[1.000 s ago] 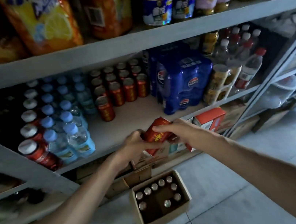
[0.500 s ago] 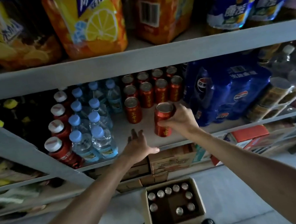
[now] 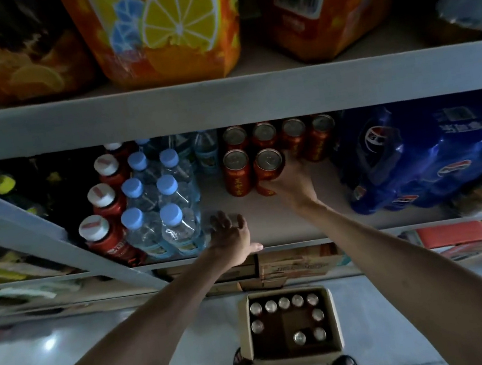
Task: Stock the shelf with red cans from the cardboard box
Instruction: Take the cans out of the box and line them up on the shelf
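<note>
My right hand (image 3: pixel 288 186) is wrapped around a red can (image 3: pixel 268 167) standing upright on the middle shelf (image 3: pixel 271 227), right of another red can (image 3: pixel 236 172) in the front row. A back row of red cans (image 3: pixel 279 136) stands behind. My left hand (image 3: pixel 230 235) rests flat on the shelf's front edge, fingers spread, holding nothing. On the floor below sits the open cardboard box (image 3: pixel 294 358) with several red cans (image 3: pixel 283 303) along its walls.
Water bottles with blue caps (image 3: pixel 169 215) and red bottles (image 3: pixel 106 233) crowd the shelf's left. A blue wrapped soda pack (image 3: pixel 423 155) fills the right. The upper shelf beam (image 3: pixel 221 101) hangs low overhead. A diagonal brace (image 3: pixel 54 241) crosses at left. My sandalled feet flank the box.
My right hand has carried the can deeper onto the shelf and set it beside the front can. My left hand stays on the shelf edge. My head has moved closer.
</note>
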Available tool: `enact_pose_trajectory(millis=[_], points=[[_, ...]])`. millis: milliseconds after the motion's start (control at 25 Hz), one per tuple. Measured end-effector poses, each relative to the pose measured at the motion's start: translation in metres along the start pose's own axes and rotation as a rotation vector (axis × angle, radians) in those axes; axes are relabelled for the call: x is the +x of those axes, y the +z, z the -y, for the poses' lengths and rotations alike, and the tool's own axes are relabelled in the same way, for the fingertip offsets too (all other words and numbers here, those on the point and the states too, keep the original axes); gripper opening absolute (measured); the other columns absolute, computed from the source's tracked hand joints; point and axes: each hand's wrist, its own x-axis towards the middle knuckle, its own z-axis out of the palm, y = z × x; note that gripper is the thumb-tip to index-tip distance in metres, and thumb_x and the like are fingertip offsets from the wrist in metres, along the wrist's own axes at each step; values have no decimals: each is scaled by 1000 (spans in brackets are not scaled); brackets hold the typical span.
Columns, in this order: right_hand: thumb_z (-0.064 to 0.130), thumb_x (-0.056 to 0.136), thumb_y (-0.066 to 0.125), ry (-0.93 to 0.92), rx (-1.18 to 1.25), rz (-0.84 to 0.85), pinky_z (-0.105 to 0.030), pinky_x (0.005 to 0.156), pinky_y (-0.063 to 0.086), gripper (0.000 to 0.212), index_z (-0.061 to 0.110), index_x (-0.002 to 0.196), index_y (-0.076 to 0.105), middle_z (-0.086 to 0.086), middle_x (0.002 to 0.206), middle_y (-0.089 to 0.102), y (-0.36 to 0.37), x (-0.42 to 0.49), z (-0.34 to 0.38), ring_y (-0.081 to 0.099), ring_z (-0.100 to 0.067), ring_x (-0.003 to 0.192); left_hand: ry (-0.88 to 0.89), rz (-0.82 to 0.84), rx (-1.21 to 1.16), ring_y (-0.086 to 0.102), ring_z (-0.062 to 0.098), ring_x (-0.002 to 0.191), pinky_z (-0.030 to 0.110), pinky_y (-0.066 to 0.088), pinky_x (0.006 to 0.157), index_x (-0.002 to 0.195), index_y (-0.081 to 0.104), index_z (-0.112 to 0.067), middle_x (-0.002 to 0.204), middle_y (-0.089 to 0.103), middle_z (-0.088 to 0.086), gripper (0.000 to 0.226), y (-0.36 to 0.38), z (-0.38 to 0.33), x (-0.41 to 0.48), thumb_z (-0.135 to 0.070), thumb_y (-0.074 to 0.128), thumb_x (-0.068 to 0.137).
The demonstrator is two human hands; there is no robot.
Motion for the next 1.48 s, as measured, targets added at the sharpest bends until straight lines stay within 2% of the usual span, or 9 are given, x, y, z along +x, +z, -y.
enact_pose_trajectory(millis=[120, 280, 480, 840, 960, 1080, 1200, 1320, 1480], points=[[28, 67, 84, 34, 5, -9, 4, 69, 36, 55, 52, 102, 49, 43, 93, 58, 4, 2, -2, 52, 24, 88, 17, -5, 13, -2, 57, 143, 59, 14, 118, 155, 4, -7, 153, -10, 40, 95, -1, 0, -1, -58, 52, 91], [27, 71, 84, 36, 28, -29, 1, 75, 31, 61, 34, 116, 45, 31, 106, 52, 8, 4, -6, 46, 14, 99, 31, -33, 40, 1, 55, 143, 60, 19, 116, 155, 5, -7, 154, -6, 39, 94, 0, -1, -1, -57, 51, 91], [20, 71, 85, 53, 58, -5, -14, 82, 42, 68, 23, 127, 46, 7, 127, 60, 12, 3, -13, 56, -7, 113, 23, -18, 34, 0, 55, 143, 59, 20, 116, 155, 5, -7, 154, -7, 39, 94, 3, 0, 2, -58, 51, 91], [18, 72, 85, 66, 37, -3, -31, 101, 45, 74, 17, 133, 43, 1, 134, 58, 14, 3, -9, 54, -11, 121, 27, -20, 41, -1, 56, 143, 61, 19, 116, 155, 4, -5, 153, -8, 40, 96, 9, 2, 7, -59, 51, 90], [20, 76, 83, 80, -2, 14, -14, 87, 45, 63, 14, 129, 49, 1, 127, 59, 9, -11, -8, 55, -10, 115, 21, -17, 18, -1, 55, 144, 61, 19, 116, 154, 7, -5, 155, -7, 38, 95, 7, 3, 4, -59, 53, 90], [9, 82, 72, 109, -155, -41, -16, 68, 46, 33, 13, 113, 62, 0, 100, 68, -3, -51, -16, 63, -7, 88, 25, -51, 51, 14, 48, 145, 58, 28, 111, 152, 18, -8, 157, 8, 32, 87, 4, 6, -9, -59, 51, 90], [3, 84, 65, 38, -113, -47, -4, 67, 46, 25, 19, 102, 72, 14, 87, 69, -23, -111, -36, 63, 10, 77, 201, -268, -33, 46, 33, 131, 44, 46, 102, 143, 41, -10, 144, 43, 17, 60, 8, 16, -28, -34, 62, 92], [5, 85, 70, 66, -120, 8, -2, 71, 46, 19, 18, 97, 73, 17, 88, 70, -41, -171, -64, 64, 13, 81, 423, -462, -166, 56, 22, 113, 35, 50, 91, 122, 60, -9, 126, 59, 6, 41, 18, 14, -48, 5, 61, 84], [-1, 82, 71, 258, -155, 53, 3, 65, 40, 20, 16, 93, 74, 14, 81, 70, -52, -239, -136, 65, 6, 75, 520, -234, -214, 65, 21, 81, 34, 53, 73, 104, 70, -6, 94, 67, 10, 44, 65, -22, -63, 21, 48, 76]])
